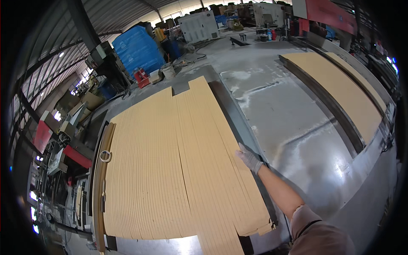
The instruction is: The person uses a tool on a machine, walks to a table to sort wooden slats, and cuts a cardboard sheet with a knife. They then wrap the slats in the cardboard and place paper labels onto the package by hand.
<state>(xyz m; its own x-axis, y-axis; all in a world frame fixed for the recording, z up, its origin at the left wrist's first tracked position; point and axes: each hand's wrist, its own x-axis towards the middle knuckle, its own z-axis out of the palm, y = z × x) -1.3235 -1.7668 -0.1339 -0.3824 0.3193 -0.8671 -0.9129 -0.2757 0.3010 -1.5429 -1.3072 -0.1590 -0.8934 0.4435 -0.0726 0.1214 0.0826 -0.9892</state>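
Observation:
My right hand (250,159), in a pale glove, is at the right edge of a wide layer of tan strips (148,165). Its fingertips lie over the edge of the outermost tan strip (231,157), and the fingers appear closed around it; the rest of them are partly hidden. The strips lie side by side, with a narrow dark gap between two groups. One section sits lower than its neighbours, leaving a notch at the far end and jutting out at the near end. My left hand is out of view.
A roll of tape (106,156) lies at the left edge, by a long brown bar (102,187). To the right, tan sheets (335,80) lie between dark rails (327,106) on the grey metal table (293,127). Farther back are a blue-covered stack (138,51) and a white cabinet (198,26).

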